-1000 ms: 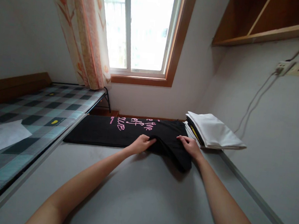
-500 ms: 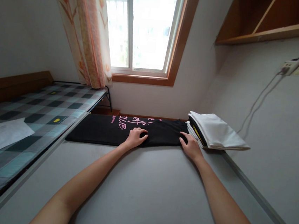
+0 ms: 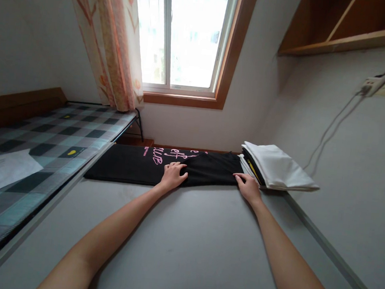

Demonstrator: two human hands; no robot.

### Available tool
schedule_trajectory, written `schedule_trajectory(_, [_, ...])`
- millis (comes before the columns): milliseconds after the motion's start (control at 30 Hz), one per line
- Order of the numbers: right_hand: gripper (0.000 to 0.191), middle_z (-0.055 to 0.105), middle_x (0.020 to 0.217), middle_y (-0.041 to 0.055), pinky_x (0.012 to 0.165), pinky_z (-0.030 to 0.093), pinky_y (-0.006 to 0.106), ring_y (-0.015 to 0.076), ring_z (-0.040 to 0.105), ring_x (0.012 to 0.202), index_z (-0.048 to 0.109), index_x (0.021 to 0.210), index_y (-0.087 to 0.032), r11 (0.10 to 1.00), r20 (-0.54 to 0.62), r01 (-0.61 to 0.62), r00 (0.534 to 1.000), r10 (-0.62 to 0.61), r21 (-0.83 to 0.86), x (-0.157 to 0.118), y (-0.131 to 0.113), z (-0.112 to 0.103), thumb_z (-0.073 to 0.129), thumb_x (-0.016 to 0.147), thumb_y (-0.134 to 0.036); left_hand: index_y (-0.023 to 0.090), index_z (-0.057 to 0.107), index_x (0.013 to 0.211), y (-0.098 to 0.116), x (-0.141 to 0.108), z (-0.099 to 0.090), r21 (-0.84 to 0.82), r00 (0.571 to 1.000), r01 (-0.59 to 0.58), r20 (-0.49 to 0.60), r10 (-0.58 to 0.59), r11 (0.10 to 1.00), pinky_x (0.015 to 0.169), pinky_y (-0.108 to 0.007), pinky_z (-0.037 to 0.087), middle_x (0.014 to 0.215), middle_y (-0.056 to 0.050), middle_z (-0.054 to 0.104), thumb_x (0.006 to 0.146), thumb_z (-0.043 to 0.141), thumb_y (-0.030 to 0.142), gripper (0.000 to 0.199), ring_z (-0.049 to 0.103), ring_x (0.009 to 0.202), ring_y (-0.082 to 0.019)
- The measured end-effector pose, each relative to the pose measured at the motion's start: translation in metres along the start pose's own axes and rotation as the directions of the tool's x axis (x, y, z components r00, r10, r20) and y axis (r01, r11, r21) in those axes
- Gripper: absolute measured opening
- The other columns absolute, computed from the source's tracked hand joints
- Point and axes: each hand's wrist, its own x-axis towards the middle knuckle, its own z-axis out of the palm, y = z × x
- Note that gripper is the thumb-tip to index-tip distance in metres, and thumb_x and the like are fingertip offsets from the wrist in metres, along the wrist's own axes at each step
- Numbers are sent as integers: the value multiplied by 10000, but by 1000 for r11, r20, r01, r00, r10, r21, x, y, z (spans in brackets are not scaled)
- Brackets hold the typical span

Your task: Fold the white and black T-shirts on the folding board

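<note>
A black garment (image 3: 122,164) with pink lettering lies folded in a long strip across the far end of the grey table (image 3: 182,248). My left hand (image 3: 173,175) rests on the middle of the strip, fingers curved and apart, near the lettering. At the strip's right end my right hand (image 3: 248,187) pinches the black cloth between thumb and fingers. Just beyond that hand sits a stack of folded clothes (image 3: 278,168), white on top with black and yellow layers below.
On the left is a bed with a checked mattress (image 3: 78,133), with a paper sheet (image 3: 4,174) on it. A curtain (image 3: 115,41) hangs by the window. Wooden shelves (image 3: 348,41) and a socket with a cable (image 3: 371,85) are on the right wall.
My right hand's fingers have closed from a spread pose into a pinch at the cloth's right end. My left hand has barely moved. The view has shifted slightly.
</note>
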Motion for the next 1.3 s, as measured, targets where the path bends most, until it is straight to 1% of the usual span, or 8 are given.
schedule_trajectory(300, [284,640,1025,100,889,407,462,284,556,1021,730,935,-217,966,-27,70,996,-80,-248,-5,-22,-3,474,831,-283,222,678,1084,7,-9,-2,84,990,-96,-98,104,992,1018,-456,297,1356,-121,475,798,634,382,331,383,1267,-304])
schedule_trajectory(467, [292,621,1083,108,904,393,451,277,540,1022,723,1000,-214,952,30,143,990,-141,-272,13,-60,9,473,857,-261,207,682,996,18,-16,-7,100,983,-160,-72,168,982,941,-413,353,1013,-103,637,867,550,392,261,574,984,-246])
schedule_trajectory(600, [351,581,1255,100,927,409,420,279,511,1117,685,1151,-240,964,168,116,983,-76,-239,40,-89,35,473,873,-272,231,690,983,24,-22,-6,-21,1000,-17,-16,17,1000,758,-318,416,730,-23,682,893,490,372,261,624,720,-187])
schedule_trajectory(767, [363,560,1313,78,960,402,468,305,475,1183,669,1188,-292,972,306,-39,945,111,-231,66,-111,68,467,886,-290,243,737,909,25,-24,0,-224,988,144,-29,-154,964,617,-237,399,711,11,701,817,526,268,231,624,668,-142])
schedule_trajectory(933, [400,517,1351,108,951,398,480,331,457,1180,661,1192,-234,963,275,-92,948,162,-252,74,-118,85,440,863,-182,209,749,830,25,-26,-2,-318,998,56,-23,-67,946,584,-217,386,643,13,675,795,507,239,247,596,609,-118])
schedule_trajectory(1100, [421,467,1426,59,1020,351,457,292,390,1253,551,1321,-264,976,269,114,961,-61,-186,70,-115,94,410,925,-297,221,741,775,31,-31,-4,-182,999,5,-43,-13,983,581,-233,372,613,11,659,810,513,262,234,576,582,-123])
schedule_trajectory(1200, [449,456,1445,58,1040,330,463,288,384,1279,522,1349,-265,964,331,190,936,-121,-185,67,-107,86,415,935,-400,234,731,776,32,-32,-2,-78,999,-37,-32,35,996,606,-252,383,670,3,667,822,519,265,220,576,614,-135])
schedule_trajectory(1300, [423,484,1417,78,988,373,445,287,462,1221,599,1270,-254,961,316,150,946,-72,-232,64,-91,65,402,936,-423,228,724,798,32,-32,0,18,991,-117,-58,118,993,696,-281,417,793,-28,667,835,517,256,212,584,734,-161])
